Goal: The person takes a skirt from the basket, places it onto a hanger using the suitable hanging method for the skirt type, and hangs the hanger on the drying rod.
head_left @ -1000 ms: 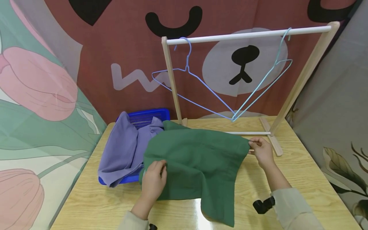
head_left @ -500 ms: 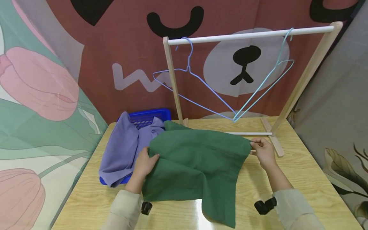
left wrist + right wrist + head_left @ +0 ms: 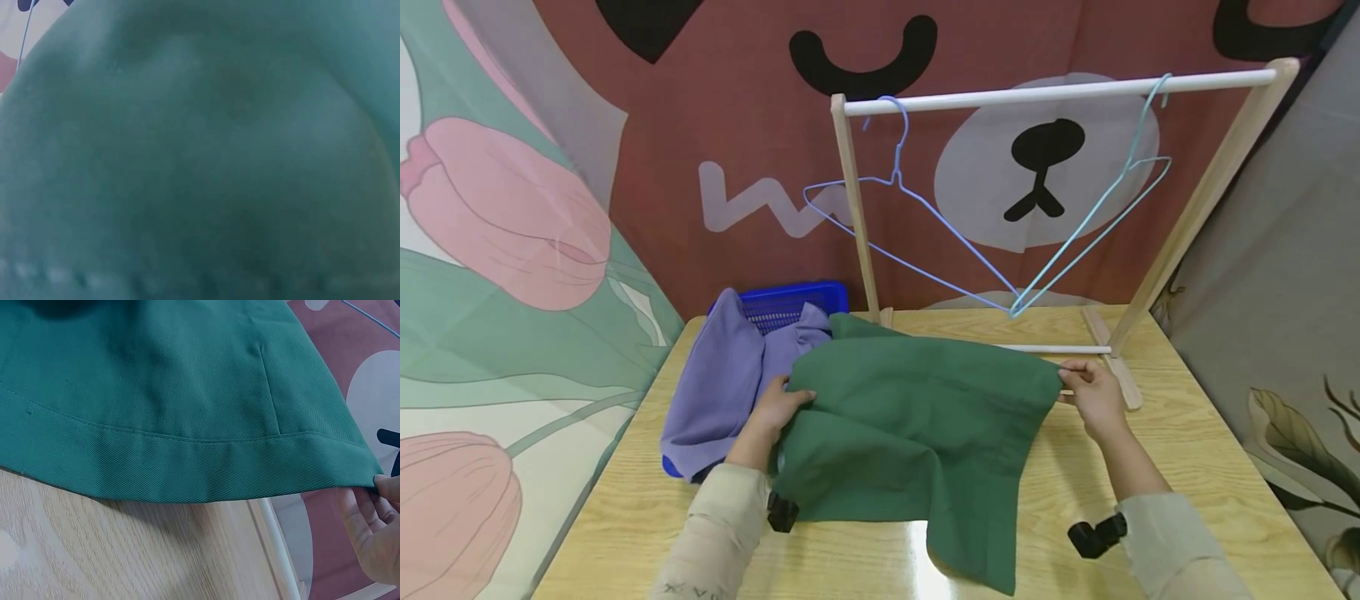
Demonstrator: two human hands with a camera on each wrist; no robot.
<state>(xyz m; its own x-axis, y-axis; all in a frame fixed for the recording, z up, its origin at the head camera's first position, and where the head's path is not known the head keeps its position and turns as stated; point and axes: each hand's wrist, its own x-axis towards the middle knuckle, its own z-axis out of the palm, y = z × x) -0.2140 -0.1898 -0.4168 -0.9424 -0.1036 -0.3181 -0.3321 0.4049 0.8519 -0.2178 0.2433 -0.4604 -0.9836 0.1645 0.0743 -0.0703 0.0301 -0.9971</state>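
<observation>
A green cloth garment with a stitched hem is spread between my hands over the table, its front corner hanging down. My right hand pinches its upper right corner; in the right wrist view, thumb and fingers nip the end of the hem. My left hand grips the left edge, thumb over the front, the other fingers mostly hidden. Green fabric fills nearly all of the left wrist view, and the left hand does not show there.
A blue basket with purple clothing draped over it stands at the left. Behind the garment is a wooden rack with a white rail. A blue hanger and a turquoise hanger hang from it.
My left hand has let go of the fabric's front, shifted up and left, and taken the garment's left edge. My right hand keeps its pinch on the corner.
</observation>
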